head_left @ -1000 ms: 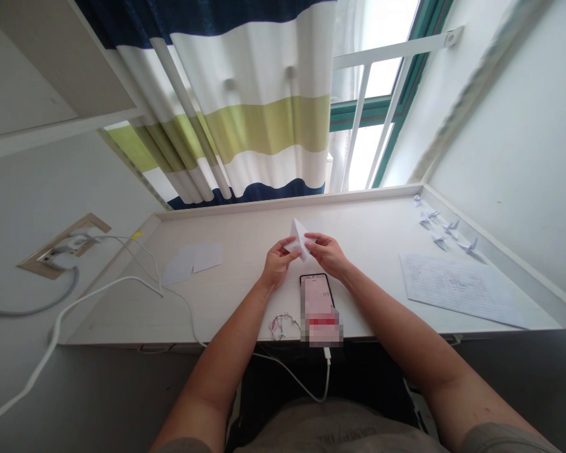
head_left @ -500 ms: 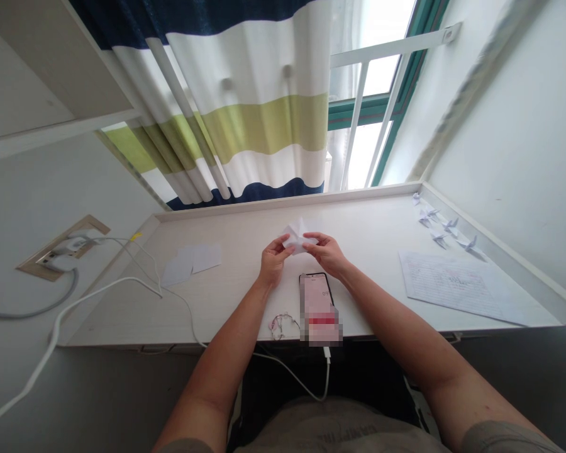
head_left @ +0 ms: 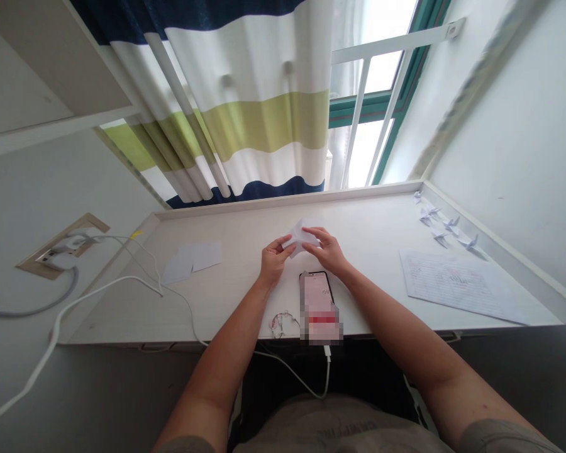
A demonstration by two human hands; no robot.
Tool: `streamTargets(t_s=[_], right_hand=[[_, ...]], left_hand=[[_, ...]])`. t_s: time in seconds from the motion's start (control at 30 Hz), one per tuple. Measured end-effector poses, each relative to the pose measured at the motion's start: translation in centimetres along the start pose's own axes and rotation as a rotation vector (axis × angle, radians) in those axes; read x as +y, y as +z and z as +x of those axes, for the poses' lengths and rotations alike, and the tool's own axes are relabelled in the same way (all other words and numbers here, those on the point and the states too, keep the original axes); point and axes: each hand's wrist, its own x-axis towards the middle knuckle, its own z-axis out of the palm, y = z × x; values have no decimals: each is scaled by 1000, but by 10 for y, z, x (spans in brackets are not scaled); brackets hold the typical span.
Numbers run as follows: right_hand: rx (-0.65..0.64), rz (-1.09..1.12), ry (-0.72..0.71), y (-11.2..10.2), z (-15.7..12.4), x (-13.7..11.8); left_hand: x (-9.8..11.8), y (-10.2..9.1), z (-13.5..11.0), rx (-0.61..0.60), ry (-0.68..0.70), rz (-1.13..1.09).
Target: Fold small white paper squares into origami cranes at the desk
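origami paper [head_left: 302, 239], white and creased, between left hand [head_left: 276, 259] and right hand [head_left: 327, 250].

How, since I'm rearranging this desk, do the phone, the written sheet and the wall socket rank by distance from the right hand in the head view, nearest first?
From the right hand:
1. Phone: on the desk, just in front of the hand, towards the person.
2. Written sheet: on the desk, off to the right.
3. Wall socket: far left, beyond the desk's left end.
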Motion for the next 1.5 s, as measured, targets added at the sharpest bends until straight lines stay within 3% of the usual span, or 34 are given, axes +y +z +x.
streamTargets(t_s=[0.3,0.47,0.6,0.93,1.2,1.5], right_hand=[[-121,-200,-47,-1,-2,5],[-95,-259,-17,3,-3,5],[-46,-242,-11,3,-3,4],[-94,40,79,8,-4,4],[-152,-47,75,10,-6,-2],[-76,-102,7,11,-6,-3]], left_hand=[[2,1,-1,-4,15,46],[2,0,-2,43,19,90],[1,1,-3,32,44,114],[2,3,0,23,12,-42],[-1,0,3,4,-35,-56],[0,3,2,46,18,-12]])
